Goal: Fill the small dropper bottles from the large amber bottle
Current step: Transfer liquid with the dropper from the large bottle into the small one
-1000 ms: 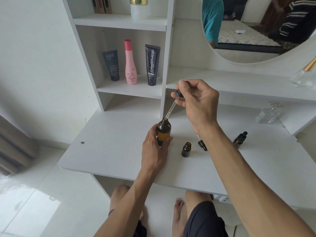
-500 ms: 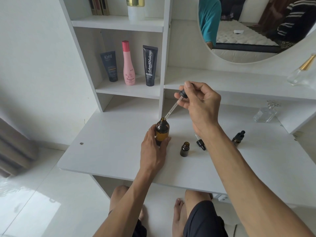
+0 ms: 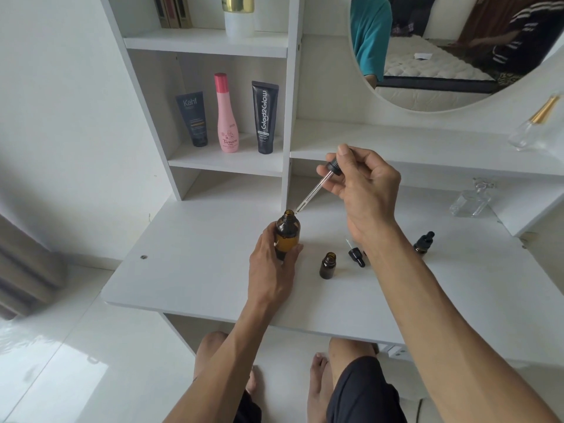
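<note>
The large amber bottle (image 3: pixel 287 232) stands open on the white desk (image 3: pixel 189 270), and my left hand (image 3: pixel 271 270) grips its lower body. My right hand (image 3: pixel 363 187) pinches the black bulb of a glass dropper (image 3: pixel 316 190), held slanted with its tip just outside the bottle's mouth, at its right rim. An open small dropper bottle (image 3: pixel 328 265) stands to the right of the big one. Its loose dropper cap (image 3: pixel 355 256) lies on the desk beside it. A second small bottle (image 3: pixel 423 242), capped, shows past my right forearm.
The shelf unit behind holds a dark Kahf tube (image 3: pixel 193 119), a pink bottle (image 3: pixel 226 114) and a black tube (image 3: pixel 265 117). A clear glass flask (image 3: pixel 471 198) sits at the desk's back right. A round mirror (image 3: pixel 457 50) hangs above.
My right hand has lifted the dropper up and to the right, drawing its pipette out of the amber bottle's neck. My left hand keeps its hold on the bottle.
</note>
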